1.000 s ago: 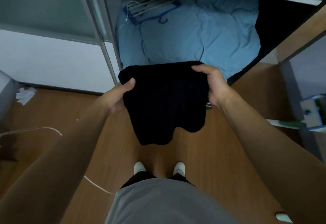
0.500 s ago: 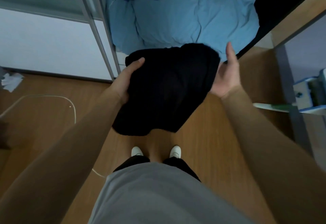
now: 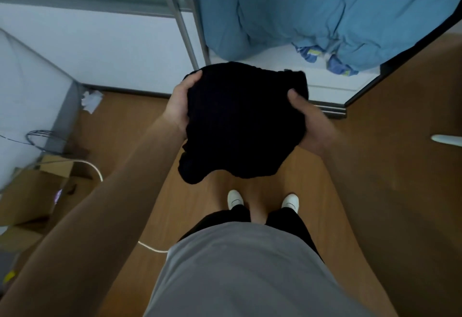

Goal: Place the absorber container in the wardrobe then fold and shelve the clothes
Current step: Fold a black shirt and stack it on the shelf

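Note:
A black knitted garment (image 3: 240,121), folded into a thick bundle, hangs in front of my chest above the wooden floor. My left hand (image 3: 178,106) grips its left edge, thumb curled over the top. My right hand (image 3: 310,121) holds the right side, thumb pressed onto the fabric and fingers hidden underneath. The open wardrobe (image 3: 322,84) stands just beyond the bundle, its bottom filled with a light blue duvet (image 3: 325,11). No absorber container shows in this view.
The wardrobe's sliding door frame (image 3: 182,16) rises at the left of the opening. A crumpled white paper (image 3: 91,100) lies by the wall. A cardboard box (image 3: 32,191) and a white cable (image 3: 92,166) lie on the floor at left. A brown panel (image 3: 412,116) stands at right.
The garment went from spread between both hands to a folded bundle. My right hand, flat beside it half a second ago, now holds its right side. The view has tilted down.

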A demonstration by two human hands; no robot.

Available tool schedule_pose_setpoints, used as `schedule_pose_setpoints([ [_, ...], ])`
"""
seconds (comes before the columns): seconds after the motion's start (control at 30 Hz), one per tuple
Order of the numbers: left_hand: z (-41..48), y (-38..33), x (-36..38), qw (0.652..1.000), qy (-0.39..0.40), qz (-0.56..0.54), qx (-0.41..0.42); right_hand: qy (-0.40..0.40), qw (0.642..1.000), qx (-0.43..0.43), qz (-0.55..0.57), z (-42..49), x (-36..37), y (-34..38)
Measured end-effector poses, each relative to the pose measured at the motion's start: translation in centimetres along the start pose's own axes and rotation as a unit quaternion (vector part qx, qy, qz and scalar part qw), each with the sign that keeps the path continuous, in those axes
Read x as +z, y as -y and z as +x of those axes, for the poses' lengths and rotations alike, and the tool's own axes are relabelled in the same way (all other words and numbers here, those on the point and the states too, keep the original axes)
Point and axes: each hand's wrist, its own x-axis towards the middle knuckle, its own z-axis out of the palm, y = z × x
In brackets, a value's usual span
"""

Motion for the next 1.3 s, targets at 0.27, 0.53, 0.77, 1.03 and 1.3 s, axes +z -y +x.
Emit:
schedule_pose_setpoints([
  [0.27, 1.4, 1.6, -3.1, 0.986, 0.092, 0.082, -0.107, -0.094, 0.992, -0.026, 0.074, 0.0, -0.3, -2.2],
  [0.53, 5.6, 5.6, -1.5, 0.983, -0.022, 0.179, -0.035, -0.318, 0.941, 0.049, -0.108, -1.2, -4.4, -1.6],
  [0.77, 8.8, 5.7, -0.4, 0.966, 0.061, 0.253, -0.007, -0.413, 0.879, 0.000, -0.238, -2.0, -5.6, -1.1],
  [1.03, 6.6, -0.5, 1.0, 0.892, 0.171, 0.416, -0.041, -0.147, 0.788, 0.070, -0.594, -2.1, -3.6, 4.9],
  [1.3, 6.3, -6.4, 1.3, 0.853, 0.089, 0.495, 0.138, -0.239, 0.669, -0.045, -0.702, 2.9, -1.1, 8.4],
])
